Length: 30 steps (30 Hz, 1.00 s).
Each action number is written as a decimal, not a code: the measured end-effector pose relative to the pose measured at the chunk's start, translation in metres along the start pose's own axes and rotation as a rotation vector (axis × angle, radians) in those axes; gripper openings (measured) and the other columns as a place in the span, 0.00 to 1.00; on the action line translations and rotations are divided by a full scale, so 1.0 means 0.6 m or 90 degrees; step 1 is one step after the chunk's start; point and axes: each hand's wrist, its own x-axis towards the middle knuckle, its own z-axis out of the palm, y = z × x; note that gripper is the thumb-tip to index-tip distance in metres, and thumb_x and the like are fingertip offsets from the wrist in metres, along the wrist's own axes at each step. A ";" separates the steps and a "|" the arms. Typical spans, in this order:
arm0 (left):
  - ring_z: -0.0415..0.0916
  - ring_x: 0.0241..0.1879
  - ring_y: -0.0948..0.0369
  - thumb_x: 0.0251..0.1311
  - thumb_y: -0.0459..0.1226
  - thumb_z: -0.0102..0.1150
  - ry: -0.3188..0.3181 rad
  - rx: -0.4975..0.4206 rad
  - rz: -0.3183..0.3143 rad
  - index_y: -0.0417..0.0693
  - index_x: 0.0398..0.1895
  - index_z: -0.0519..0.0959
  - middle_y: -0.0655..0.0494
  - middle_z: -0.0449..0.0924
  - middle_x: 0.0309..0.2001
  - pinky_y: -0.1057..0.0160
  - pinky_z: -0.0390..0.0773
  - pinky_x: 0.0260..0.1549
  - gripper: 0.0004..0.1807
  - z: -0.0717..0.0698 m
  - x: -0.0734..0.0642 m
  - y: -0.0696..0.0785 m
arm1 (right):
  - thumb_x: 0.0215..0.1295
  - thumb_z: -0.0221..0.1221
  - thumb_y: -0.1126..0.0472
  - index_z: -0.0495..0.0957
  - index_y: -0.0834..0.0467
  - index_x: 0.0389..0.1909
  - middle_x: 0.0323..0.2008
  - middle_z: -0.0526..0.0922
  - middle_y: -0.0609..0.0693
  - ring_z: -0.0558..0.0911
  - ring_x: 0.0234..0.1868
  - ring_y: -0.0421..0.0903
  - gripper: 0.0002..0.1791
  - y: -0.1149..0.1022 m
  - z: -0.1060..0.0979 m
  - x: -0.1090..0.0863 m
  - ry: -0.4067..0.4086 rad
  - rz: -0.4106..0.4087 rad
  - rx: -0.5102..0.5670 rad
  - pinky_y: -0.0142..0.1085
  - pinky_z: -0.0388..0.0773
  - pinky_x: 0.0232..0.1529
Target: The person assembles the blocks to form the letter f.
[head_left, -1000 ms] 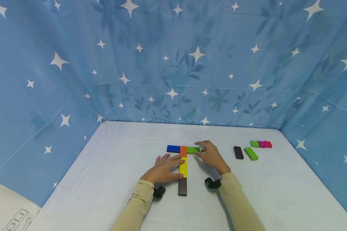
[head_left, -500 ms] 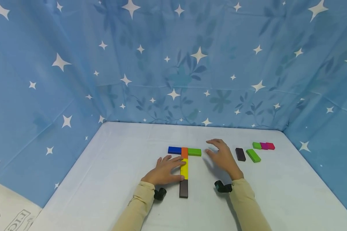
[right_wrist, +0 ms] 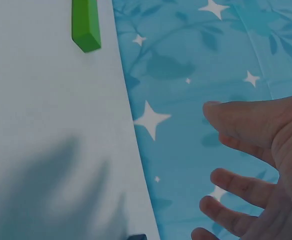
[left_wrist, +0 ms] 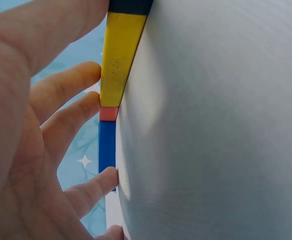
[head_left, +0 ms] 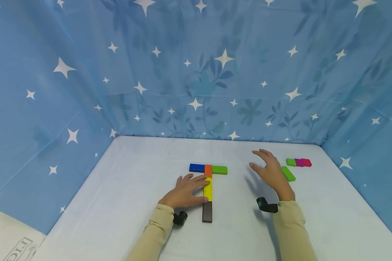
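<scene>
Bare fingers spread, a person's left hand (head_left: 184, 192) rests lightly at the yellow block (head_left: 208, 190), midway down a T laid flat on a white table (head_left: 134, 181). The stem, orange block (head_left: 208, 170), yellow, then black block (head_left: 207, 212), runs straight toward the person; the blue block (head_left: 197, 168) and green bar (head_left: 220, 170) reach out sideways at its far end.

The right hand (head_left: 272, 174) hangs above the cloth, holding nothing visible, thumb and fingers apart and aimed away and leftward. Just beyond its right side, partly hidden by it, lies the loose green block (head_left: 289, 174), its long axis slanting from far left to near right. The right hand is much the nearer. Farther off, a small green block (head_left: 290, 162), purple block (head_left: 299, 162) and red block (head_left: 306, 162) form a close row.
</scene>
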 end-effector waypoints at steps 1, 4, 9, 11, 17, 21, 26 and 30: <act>0.49 0.82 0.38 0.72 0.55 0.65 0.001 -0.001 0.002 0.58 0.79 0.74 0.56 0.62 0.82 0.28 0.42 0.76 0.35 -0.001 0.000 0.000 | 0.75 0.65 0.63 0.72 0.70 0.73 0.75 0.63 0.75 0.60 0.75 0.77 0.30 0.001 -0.006 -0.001 -0.003 0.006 -0.003 0.74 0.58 0.71; 0.49 0.82 0.38 0.72 0.55 0.65 -0.001 -0.005 0.003 0.57 0.79 0.74 0.56 0.62 0.82 0.28 0.42 0.76 0.35 -0.002 0.001 0.001 | 0.76 0.65 0.61 0.70 0.69 0.74 0.77 0.60 0.75 0.58 0.76 0.77 0.32 0.008 -0.022 -0.006 -0.012 0.027 -0.012 0.75 0.57 0.71; 0.49 0.81 0.37 0.72 0.56 0.65 -0.003 -0.013 0.004 0.56 0.79 0.74 0.55 0.62 0.82 0.27 0.42 0.76 0.35 0.001 0.000 0.000 | 0.77 0.64 0.57 0.66 0.69 0.77 0.78 0.56 0.76 0.56 0.77 0.77 0.35 0.024 -0.050 -0.023 -0.028 0.064 -0.014 0.77 0.57 0.69; 0.49 0.82 0.38 0.72 0.56 0.65 -0.005 -0.013 0.002 0.56 0.79 0.74 0.55 0.62 0.82 0.27 0.42 0.76 0.35 0.003 0.000 -0.001 | 0.78 0.63 0.56 0.65 0.69 0.78 0.78 0.55 0.77 0.55 0.77 0.78 0.36 0.032 -0.061 -0.033 -0.031 0.078 -0.016 0.78 0.56 0.68; 0.49 0.81 0.37 0.72 0.56 0.65 -0.007 -0.017 0.007 0.56 0.79 0.74 0.56 0.62 0.82 0.26 0.42 0.75 0.36 0.010 0.001 -0.006 | 0.79 0.61 0.53 0.60 0.70 0.80 0.78 0.50 0.80 0.52 0.77 0.81 0.38 0.057 -0.084 -0.056 -0.053 0.114 -0.025 0.80 0.54 0.67; 0.50 0.81 0.36 0.71 0.56 0.65 -0.008 -0.021 0.013 0.56 0.78 0.74 0.55 0.63 0.82 0.26 0.42 0.75 0.36 0.011 0.001 -0.006 | 0.79 0.61 0.54 0.57 0.70 0.81 0.78 0.48 0.81 0.52 0.76 0.82 0.40 0.073 -0.092 -0.067 -0.070 0.125 -0.028 0.80 0.53 0.67; 0.50 0.81 0.36 0.72 0.55 0.65 -0.002 -0.015 0.017 0.56 0.79 0.73 0.54 0.63 0.82 0.25 0.43 0.74 0.36 0.006 0.002 -0.003 | 0.77 0.61 0.61 0.54 0.71 0.81 0.77 0.48 0.81 0.52 0.76 0.82 0.41 0.083 -0.100 -0.068 -0.086 0.135 -0.033 0.80 0.54 0.68; 0.51 0.81 0.36 0.72 0.54 0.66 0.004 -0.012 0.015 0.57 0.79 0.73 0.54 0.63 0.82 0.25 0.43 0.74 0.36 0.001 0.001 -0.003 | 0.73 0.61 0.66 0.55 0.73 0.80 0.77 0.51 0.80 0.51 0.76 0.81 0.40 0.086 -0.104 -0.066 -0.094 0.128 -0.029 0.79 0.53 0.69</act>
